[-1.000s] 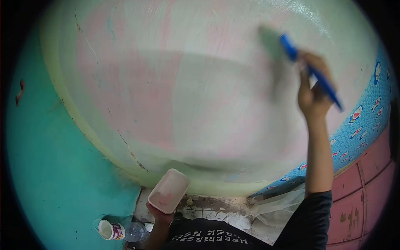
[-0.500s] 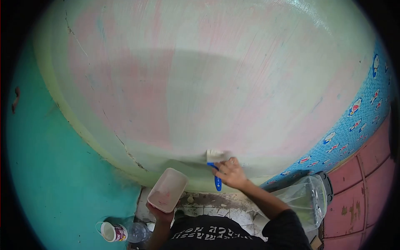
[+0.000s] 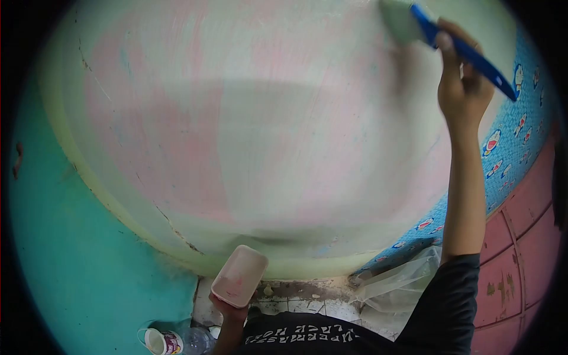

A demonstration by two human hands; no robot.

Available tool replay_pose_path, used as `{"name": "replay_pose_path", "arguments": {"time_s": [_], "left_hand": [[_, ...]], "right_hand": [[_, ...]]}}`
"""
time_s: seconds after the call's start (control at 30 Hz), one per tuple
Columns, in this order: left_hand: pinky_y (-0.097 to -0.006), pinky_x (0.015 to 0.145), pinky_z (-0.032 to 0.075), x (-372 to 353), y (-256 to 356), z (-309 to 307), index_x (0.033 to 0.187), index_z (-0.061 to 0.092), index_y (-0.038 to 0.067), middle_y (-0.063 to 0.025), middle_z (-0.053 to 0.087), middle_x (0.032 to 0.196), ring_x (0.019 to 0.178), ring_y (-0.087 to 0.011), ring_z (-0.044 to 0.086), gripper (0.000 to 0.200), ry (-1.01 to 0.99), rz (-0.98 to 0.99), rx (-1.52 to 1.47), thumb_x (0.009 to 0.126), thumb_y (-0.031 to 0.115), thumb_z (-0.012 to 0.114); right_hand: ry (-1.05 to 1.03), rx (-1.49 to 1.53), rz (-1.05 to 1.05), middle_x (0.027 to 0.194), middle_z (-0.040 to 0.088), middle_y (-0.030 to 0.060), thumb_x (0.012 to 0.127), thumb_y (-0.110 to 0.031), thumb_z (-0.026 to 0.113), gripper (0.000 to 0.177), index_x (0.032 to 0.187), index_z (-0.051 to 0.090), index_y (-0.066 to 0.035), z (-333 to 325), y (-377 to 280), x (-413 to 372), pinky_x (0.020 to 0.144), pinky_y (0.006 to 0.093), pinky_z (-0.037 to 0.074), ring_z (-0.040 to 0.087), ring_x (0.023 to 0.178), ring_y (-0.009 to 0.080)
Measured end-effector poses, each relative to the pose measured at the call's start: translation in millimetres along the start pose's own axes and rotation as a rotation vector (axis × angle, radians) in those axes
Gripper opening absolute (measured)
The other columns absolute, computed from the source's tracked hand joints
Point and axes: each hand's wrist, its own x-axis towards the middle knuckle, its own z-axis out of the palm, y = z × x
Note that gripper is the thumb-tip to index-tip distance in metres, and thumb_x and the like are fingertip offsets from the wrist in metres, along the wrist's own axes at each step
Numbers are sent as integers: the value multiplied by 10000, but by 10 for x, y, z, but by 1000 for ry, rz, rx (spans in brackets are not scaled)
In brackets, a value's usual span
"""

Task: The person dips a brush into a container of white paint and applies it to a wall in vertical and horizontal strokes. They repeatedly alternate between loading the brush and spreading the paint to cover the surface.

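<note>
In my right hand [image 3: 464, 77] is a paintbrush [image 3: 467, 53] with a blue handle, its fingers closed round it. The pale bristles are raised against the upper right of the wall [image 3: 278, 130], which is streaked pale green and pink, and they look blurred. Low in the view, my left hand [image 3: 231, 307] grips the lower end of a shallow pinkish-white tray [image 3: 241, 275], which is tilted and shows pink smears inside. Most of the left fingers are hidden under the tray.
A white bucket [image 3: 155, 342] and a clear plastic bottle [image 3: 195, 339] stand at the lower left beside the teal wall [image 3: 89, 236]. Clear plastic sheeting [image 3: 396, 287] lies at the lower right, near blue patterned covering [image 3: 494, 157] and a pink panelled surface [image 3: 503, 278].
My right hand has swung from the wall's bottom edge up to its upper right, with the brush now pointing up and left. The tray in my left hand has shifted slightly downward.
</note>
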Motion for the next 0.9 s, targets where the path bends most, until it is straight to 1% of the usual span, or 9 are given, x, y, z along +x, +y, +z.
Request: {"name": "replay_pose_path", "arguments": {"time_s": [0.13, 0.27, 0.43, 0.57, 0.6, 0.73, 0.8, 0.87, 0.9], "left_hand": [[-579, 676, 641, 18, -37, -34, 1405, 553, 190, -111, 654, 1277, 1056, -422, 704, 740, -6, -22, 4, 912, 722, 406], [-581, 682, 636, -12, -60, -85, 1400, 558, 191, -112, 662, 1255, 1040, -422, 704, 744, -5, -13, 7, 908, 729, 404], [-584, 680, 617, -21, -56, -138, 1384, 570, 197, -104, 669, 1238, 1028, -419, 704, 746, 14, -12, 10, 904, 742, 397], [-584, 681, 611, -38, -103, -68, 1380, 575, 202, -94, 671, 1249, 1044, -399, 704, 763, 32, -7, 1, 893, 761, 392], [-584, 682, 611, -52, -90, -33, 1381, 574, 202, -93, 670, 1254, 1050, -394, 703, 771, 45, -3, -2, 889, 767, 391], [-584, 710, 609, -29, -122, -157, 1399, 560, 216, -78, 660, 1285, 1080, -384, 694, 805, -36, -10, 27, 868, 793, 379], [-587, 724, 606, -17, -150, -287, 1402, 557, 225, -67, 650, 1304, 1109, -380, 684, 808, -43, -2, 43, 860, 795, 373], [-595, 737, 600, -16, -178, -379, 1402, 558, 232, -58, 642, 1322, 1135, -376, 672, 798, -23, -5, -1, 859, 785, 367], [-600, 743, 598, -16, -178, -390, 1402, 559, 236, -54, 637, 1331, 1149, -374, 666, 793, -12, -6, -24, 859, 780, 364]], "right_hand": [[131, -192, -265, 1005, 762, 101, 929, -78, 753, 142, 1070, 755, -87, 28, 147, -15, 811, 292, 552, 733, 889, 248], [-277, -378, -373, 1171, 730, 147, 770, -114, 771, 357, 1117, 765, -195, 17, -104, -1417, 807, 461, 562, 710, 1027, 330], [-772, 76, -283, 1178, 700, 123, 808, -149, 736, 318, 1124, 714, -128, -74, -1034, -2997, 822, 425, 557, 676, 1034, 281], [-1083, 263, 34, 1186, 699, 76, 757, -117, 724, 403, 1160, 702, -124, -1, -1188, -3228, 877, 416, 560, 680, 1066, 257], [-1016, 276, 86, 1157, 737, 108, 746, -19, 712, 377, 1113, 723, -104, 69, -1109, -3012, 888, 416, 589, 722, 1060, 286], [-707, 474, 330, 1209, 730, 158, 924, -106, 691, 293, 1213, 710, -64, 256, -712, -1566, 944, 448, 569, 705, 1077, 393], [-530, 354, 180, 1132, 763, 136, 967, -151, 696, 196, 1125, 754, -51, 277, -484, -787, 887, 390, 568, 732, 1029, 318], [-315, 197, 62, 1132, 750, 109, 988, -145, 709, 276, 1234, 715, -20, 264, -218, -41, 922, 324, 525, 702, 1019, 211], [-230, 238, 175, 1078, 750, 85, 1015, -174, 695, 271, 1233, 722, -15, 260, -122, 305, 880, 278, 519, 681, 947, 147]]}}
